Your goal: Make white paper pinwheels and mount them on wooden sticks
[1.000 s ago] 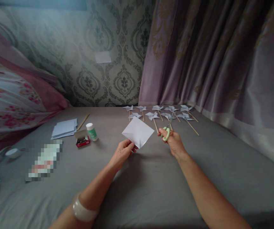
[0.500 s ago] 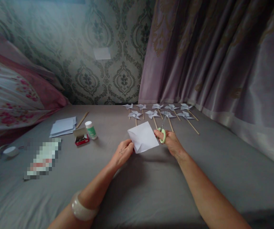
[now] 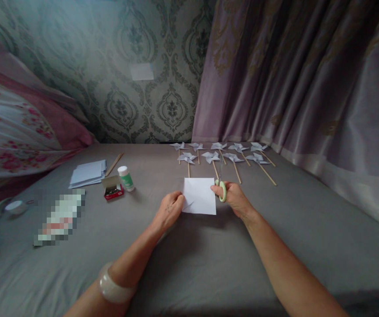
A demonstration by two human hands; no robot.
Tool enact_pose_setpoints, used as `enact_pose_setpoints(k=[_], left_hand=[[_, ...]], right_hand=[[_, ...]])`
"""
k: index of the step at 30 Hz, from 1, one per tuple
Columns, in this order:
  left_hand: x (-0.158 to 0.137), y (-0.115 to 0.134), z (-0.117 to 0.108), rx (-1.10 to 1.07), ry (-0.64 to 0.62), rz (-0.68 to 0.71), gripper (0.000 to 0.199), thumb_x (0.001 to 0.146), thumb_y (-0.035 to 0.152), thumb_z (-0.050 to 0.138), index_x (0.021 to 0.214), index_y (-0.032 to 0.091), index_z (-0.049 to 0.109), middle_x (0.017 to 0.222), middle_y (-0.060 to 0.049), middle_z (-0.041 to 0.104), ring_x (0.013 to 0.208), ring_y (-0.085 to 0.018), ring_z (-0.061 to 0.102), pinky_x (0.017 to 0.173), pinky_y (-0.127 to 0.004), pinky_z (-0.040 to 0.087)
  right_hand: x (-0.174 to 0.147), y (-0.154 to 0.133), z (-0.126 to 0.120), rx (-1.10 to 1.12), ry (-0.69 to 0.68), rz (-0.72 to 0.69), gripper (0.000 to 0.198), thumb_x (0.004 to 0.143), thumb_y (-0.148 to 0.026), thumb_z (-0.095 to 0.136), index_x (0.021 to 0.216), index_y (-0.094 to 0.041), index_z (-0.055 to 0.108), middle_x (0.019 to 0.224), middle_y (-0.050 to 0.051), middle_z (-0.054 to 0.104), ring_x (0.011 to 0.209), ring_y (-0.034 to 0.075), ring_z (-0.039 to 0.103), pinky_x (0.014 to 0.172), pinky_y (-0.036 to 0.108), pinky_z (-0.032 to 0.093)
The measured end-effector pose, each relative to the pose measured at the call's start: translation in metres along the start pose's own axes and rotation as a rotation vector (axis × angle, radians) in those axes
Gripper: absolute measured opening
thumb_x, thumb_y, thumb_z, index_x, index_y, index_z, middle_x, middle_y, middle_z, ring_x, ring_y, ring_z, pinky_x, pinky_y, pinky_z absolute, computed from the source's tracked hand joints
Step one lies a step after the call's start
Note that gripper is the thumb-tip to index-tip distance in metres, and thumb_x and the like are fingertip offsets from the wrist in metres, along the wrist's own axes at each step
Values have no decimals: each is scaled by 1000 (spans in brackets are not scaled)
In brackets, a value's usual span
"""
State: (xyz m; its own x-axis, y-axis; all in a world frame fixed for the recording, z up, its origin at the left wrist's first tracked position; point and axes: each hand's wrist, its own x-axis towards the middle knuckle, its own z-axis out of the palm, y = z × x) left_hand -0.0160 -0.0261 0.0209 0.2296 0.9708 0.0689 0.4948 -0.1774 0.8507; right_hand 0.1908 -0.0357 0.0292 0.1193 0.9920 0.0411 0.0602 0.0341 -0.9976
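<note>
A square sheet of white paper [image 3: 200, 196] is pinched at its left edge by my left hand [image 3: 171, 210], above the grey sheet. A short slit or crease runs in from its lower left corner. My right hand [image 3: 234, 198] is closed around the light green handles of a pair of scissors [image 3: 222, 191], whose blades point away from me. The right thumb lies at the paper's right edge; whether it touches the paper I cannot tell. Beyond the paper, several white paper pinwheels [image 3: 211, 157] on wooden sticks lie in two rows.
To the left are a stack of white paper [image 3: 88, 172], wooden sticks [image 3: 114, 164], an open red box [image 3: 113, 192] of small metal pieces and a white bottle [image 3: 126, 178] with a green label. A blurred packet [image 3: 60, 218] and a white round lid [image 3: 16, 207] lie farther left.
My left hand has turned the paper, so its edges now run nearly square to me. The scissors in my right hand have shifted slightly left and turned more upright.
</note>
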Motion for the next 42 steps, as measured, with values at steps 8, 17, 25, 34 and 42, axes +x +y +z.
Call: enact_pose_setpoints(k=[8, 17, 25, 34, 42], left_hand=[[5, -6, 1, -110, 94, -21, 29, 73, 41, 42, 59, 18, 50, 55, 3, 38, 57, -13, 38, 52, -25, 25], [6, -6, -1, -614, 126, -262, 43, 61, 53, 69, 73, 13, 62, 63, 1, 53, 54, -10, 46, 50, -22, 36], [6, 0, -1, -918, -9, -295, 48, 58, 50, 81, 77, 11, 62, 69, -3, 60, 56, -7, 52, 47, -18, 37], [-3, 7, 6, -787, -87, -231, 36, 58, 41, 82, 69, 12, 63, 67, -2, 62, 55, -7, 51, 53, -20, 37], [-6, 9, 11, -721, -100, -237, 34, 55, 41, 81, 64, 13, 63, 61, -2, 61, 53, -8, 49, 52, -22, 36]], right_hand=[[-1, -2, 4, -15, -23, 42, 33, 49, -43, 77, 60, -15, 62, 56, -1, 58, 58, 11, 47, 57, 26, 36], [-3, 1, 8, 30, -33, -23, 39, 53, -51, 76, 62, -15, 64, 60, 2, 61, 62, 14, 51, 59, 27, 39], [-5, -1, 8, 104, 91, -188, 31, 61, -41, 75, 56, -18, 54, 54, -5, 46, 54, 9, 37, 53, 24, 30], [-7, -3, 11, 84, 131, -187, 36, 61, -49, 72, 58, -19, 52, 55, -4, 44, 54, 10, 35, 52, 25, 30], [-7, 0, 14, -16, 142, -218, 38, 65, -52, 68, 59, -20, 51, 55, -4, 41, 54, 10, 33, 51, 25, 29]])
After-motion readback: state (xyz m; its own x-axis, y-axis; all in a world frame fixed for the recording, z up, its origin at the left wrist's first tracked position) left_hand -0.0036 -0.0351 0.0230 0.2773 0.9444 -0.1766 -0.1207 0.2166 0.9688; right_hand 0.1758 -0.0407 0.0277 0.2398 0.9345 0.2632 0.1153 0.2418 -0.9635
